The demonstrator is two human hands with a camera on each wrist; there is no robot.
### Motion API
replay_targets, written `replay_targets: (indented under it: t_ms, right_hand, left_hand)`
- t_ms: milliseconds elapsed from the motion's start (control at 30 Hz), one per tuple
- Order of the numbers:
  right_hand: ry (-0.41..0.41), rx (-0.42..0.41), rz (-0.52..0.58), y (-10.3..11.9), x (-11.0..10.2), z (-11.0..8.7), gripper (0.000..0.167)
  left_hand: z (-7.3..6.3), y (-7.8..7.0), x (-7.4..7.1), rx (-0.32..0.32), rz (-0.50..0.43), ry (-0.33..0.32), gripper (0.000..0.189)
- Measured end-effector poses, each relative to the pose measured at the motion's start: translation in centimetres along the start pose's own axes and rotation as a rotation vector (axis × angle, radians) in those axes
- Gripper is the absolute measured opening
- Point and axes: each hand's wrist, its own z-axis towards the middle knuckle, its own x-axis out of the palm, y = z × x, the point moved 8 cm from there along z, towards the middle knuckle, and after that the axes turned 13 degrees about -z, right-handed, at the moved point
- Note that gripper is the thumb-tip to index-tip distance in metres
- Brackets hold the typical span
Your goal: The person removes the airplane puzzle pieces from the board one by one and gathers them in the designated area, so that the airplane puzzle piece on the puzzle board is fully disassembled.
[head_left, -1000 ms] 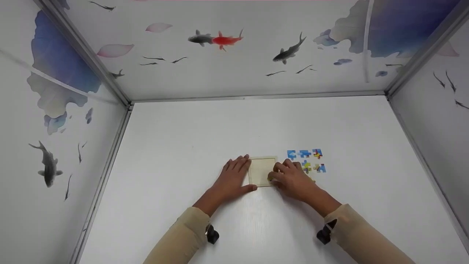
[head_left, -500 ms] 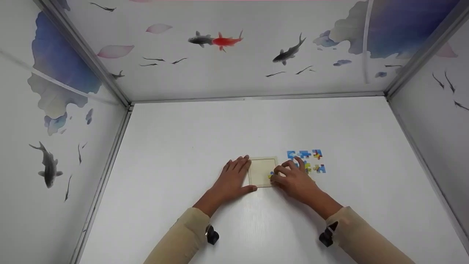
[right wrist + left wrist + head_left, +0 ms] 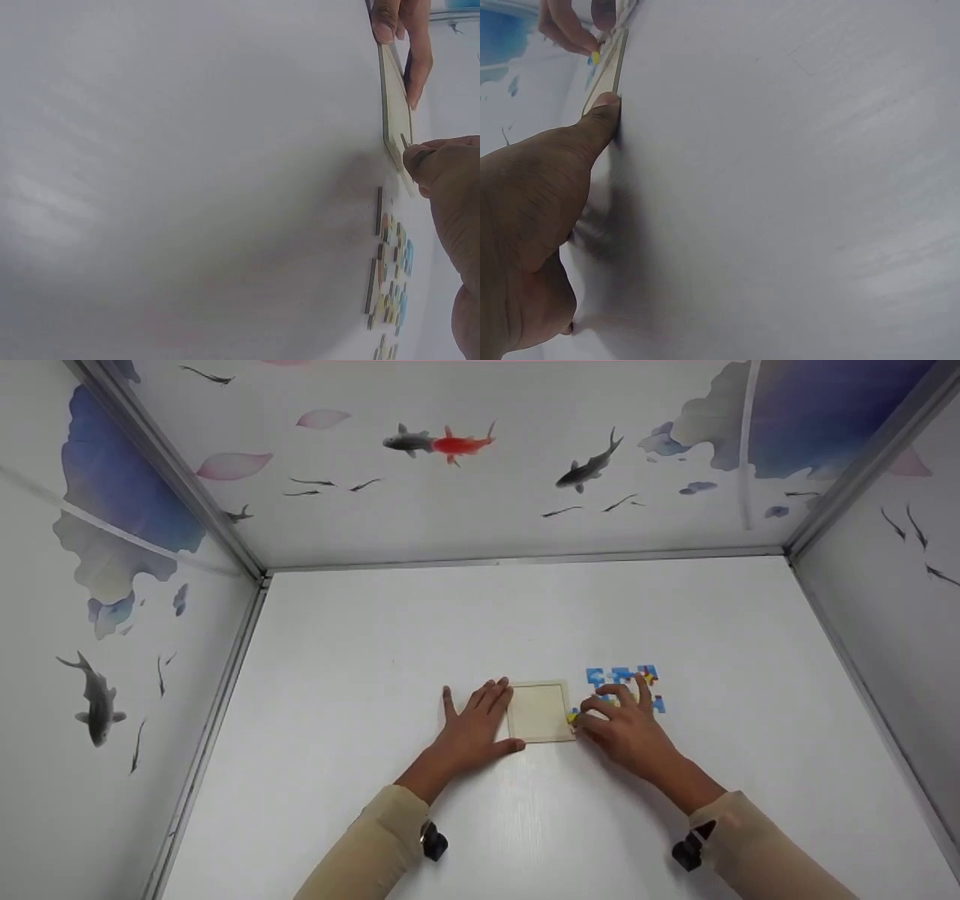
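A shallow pale wooden puzzle tray [image 3: 537, 712] lies on the white table, its inside bare. My left hand [image 3: 472, 735] rests along its left side, fingers spread, with the thumb at the near left corner. At the tray's right edge, my right hand [image 3: 630, 739] pinches a yellow and blue jigsaw piece [image 3: 573, 718] between thumb and finger, its other fingers raised. From the right wrist view, the piece shows edge-on as a thin strip at the fingertips, close over the tray's rim [image 3: 385, 101]. Part of the piece is hidden by the fingers.
Several more jigsaw pieces [image 3: 595, 676] lie in rows on the table right of the tray, partly covered by the right hand. The right wrist view shows these loose pieces [image 3: 379, 281] flat beneath that hand. White panels [image 3: 480, 510] with printed fish enclose the table [image 3: 390, 615].
My right hand has moved right with the jigsaw piece, from over the tray's inside to its right edge. The left little finger has spread outward; the tray has stayed in place.
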Motion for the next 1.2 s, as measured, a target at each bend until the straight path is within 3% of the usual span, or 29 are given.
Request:
replay_targets:
  t_ms: [200, 733, 1200]
  right_hand:
    - [-0.043, 0.05, 0.052, -1.9, -0.6, -1.8, 0.033]
    - [-0.04, 0.2, 0.141, -7.2, -1.2, -7.0, 0.035]
    - [-0.04, 0.203, 0.114, -8.6, -0.9, -9.2, 0.03]
  left_hand:
    - [-0.3, -0.2, -0.2, 0.004, -0.017, 0.01, 0.102]
    - [-0.3, -0.4, -0.3, 0.052, -0.037, 0.011, 0.101]
    - [-0.1, -0.4, -0.1, 0.048, -0.019, 0.017, 0.101]
